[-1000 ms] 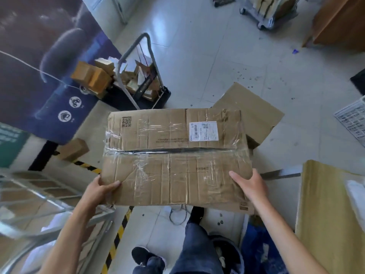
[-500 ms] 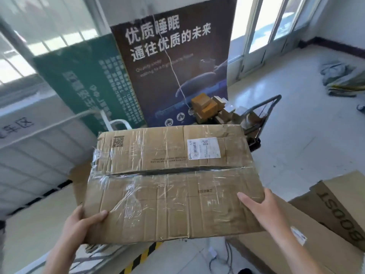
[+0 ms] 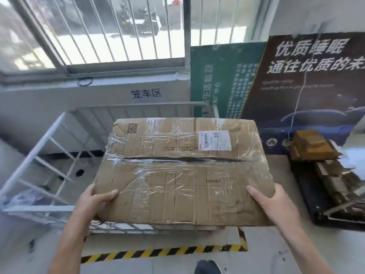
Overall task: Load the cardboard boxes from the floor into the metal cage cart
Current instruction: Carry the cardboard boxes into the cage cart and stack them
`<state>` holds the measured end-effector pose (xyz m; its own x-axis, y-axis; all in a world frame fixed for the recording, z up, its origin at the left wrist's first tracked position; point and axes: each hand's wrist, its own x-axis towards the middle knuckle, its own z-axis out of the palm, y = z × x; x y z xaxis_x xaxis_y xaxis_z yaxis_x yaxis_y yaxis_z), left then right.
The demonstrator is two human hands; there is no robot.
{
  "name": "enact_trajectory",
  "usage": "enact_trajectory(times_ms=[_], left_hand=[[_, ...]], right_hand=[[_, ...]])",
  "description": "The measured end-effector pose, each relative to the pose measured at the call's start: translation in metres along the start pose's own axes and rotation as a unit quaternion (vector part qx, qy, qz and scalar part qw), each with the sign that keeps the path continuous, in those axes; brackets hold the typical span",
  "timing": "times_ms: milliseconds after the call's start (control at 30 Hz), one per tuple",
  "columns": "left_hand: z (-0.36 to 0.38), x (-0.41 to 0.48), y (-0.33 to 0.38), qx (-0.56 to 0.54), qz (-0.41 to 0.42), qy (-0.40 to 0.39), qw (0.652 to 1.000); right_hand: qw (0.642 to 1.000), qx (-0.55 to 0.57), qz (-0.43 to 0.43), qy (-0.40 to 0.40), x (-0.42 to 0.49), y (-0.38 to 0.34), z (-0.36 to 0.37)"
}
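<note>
A person holds a wide, flat cardboard box level in the middle of the view, above the near rail of the cage cart. The cart's white bars run from 9 o'clock round to 12 o'clock behind the box. The box is not yet inside the cart.

The left hand grips the near corner of the box at 7 o'clock, with the thumb flat on the top face and the other fingers hidden beneath. The right hand grips the near corner at 4 o'clock in the same way: the thumb lies on top and the fingers are tucked under the edge.

Clear tape crosses the creased box top, and a dark gap shows along the middle seam. A white label sits toward 1 o'clock on the top.

A barred window fills 11 o'clock. A green poster and a dark poster lean on the wall at 1 and 2 o'clock. At 3 o'clock a trolley carries small boxes. Striped floor tape lies at 6 o'clock, with a shoe just below it.
</note>
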<state>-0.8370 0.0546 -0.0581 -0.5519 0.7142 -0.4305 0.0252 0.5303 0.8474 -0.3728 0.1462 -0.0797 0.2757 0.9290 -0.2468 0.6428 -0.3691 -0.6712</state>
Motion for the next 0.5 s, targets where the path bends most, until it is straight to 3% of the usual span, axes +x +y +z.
enact_trajectory(times_ms=[500], left_hand=[[-0.122, 0.144, 0.008, -0.035, -0.071, 0.139, 0.987]], right_hand=[[0.987, -0.025, -0.076, -0.142, 0.114, -0.184, 0.179]])
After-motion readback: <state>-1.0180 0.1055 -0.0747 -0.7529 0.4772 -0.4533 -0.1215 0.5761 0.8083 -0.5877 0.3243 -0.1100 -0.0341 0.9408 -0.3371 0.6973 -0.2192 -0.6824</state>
